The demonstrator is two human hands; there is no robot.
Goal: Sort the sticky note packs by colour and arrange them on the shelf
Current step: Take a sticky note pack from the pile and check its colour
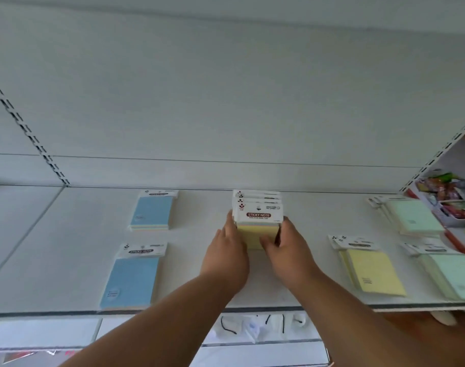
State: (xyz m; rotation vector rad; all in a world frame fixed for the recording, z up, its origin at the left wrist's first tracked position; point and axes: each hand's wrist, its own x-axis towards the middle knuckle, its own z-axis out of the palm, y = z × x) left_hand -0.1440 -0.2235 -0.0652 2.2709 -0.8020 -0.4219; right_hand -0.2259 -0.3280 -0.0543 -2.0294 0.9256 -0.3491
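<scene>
**Yellow stack held between both hands at mid-shelf**

Head view: A stack of yellow sticky note packs with white header cards [257, 223] is stood on the white metal shelf [199, 213], headers uppermost and towards the back panel. It is clamped from both sides: left hand [227, 256] on its left edge, right hand [288, 256] on its right, fingers curled round the stack. Both forearms are extended forward, equally near. Blue paper packs [151, 211] lie well to the left, flat yellow packs [371, 271] to the right.

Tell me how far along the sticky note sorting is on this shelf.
Partly done. Two blue packs lie at the left, green packs at the right. In hand: left hand and right hand grip a yellow stack mid-shelf. Left: the yellow packs lying beside the green ones probably belong with that stack.
</scene>
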